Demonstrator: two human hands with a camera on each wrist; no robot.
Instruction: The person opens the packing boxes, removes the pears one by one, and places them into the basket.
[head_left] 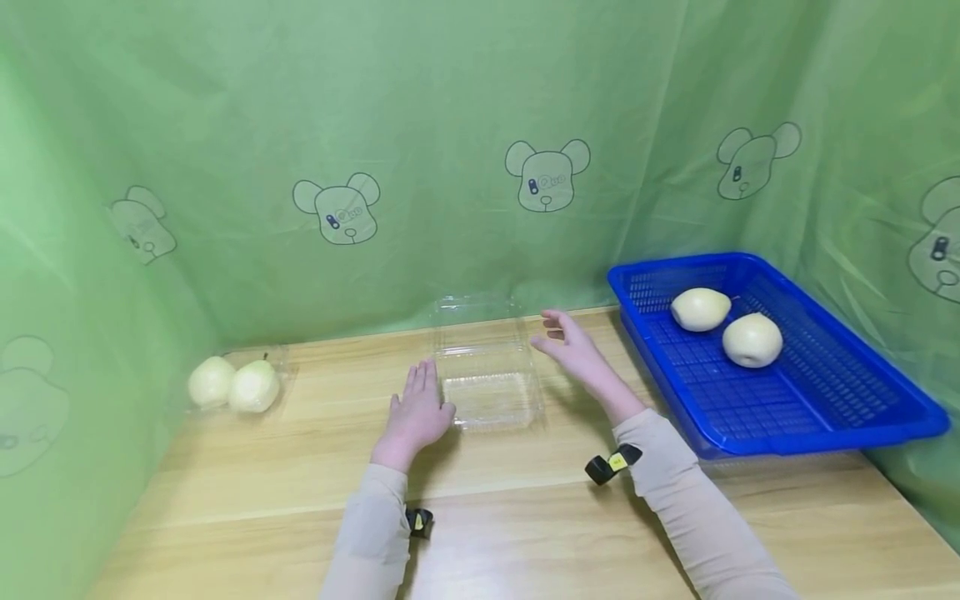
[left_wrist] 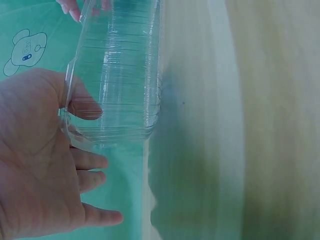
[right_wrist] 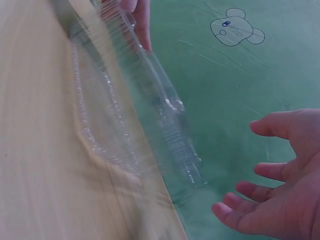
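Observation:
A clear plastic clamshell box (head_left: 491,400) sits on the table with its lid (head_left: 478,323) standing open at the back. My left hand (head_left: 416,412) is at the box's left side, fingers straight. In the left wrist view the thumb shows through the clear wall of the box (left_wrist: 122,75); whether it presses on the plastic I cannot tell. On the other side, my right hand (head_left: 573,350) hovers near the lid with fingers spread and slightly bent. The right wrist view shows a gap between that hand (right_wrist: 290,185) and the box (right_wrist: 110,100).
A blue basket (head_left: 663,400) at the right holds two pale pears, one behind (head_left: 701,309) and one in front (head_left: 753,342). Far left, two more pears (head_left: 255,387) sit in clear plastic packaging (head_left: 281,361). Green curtain (head_left: 450,125) borders the wooden table (head_left: 510,533).

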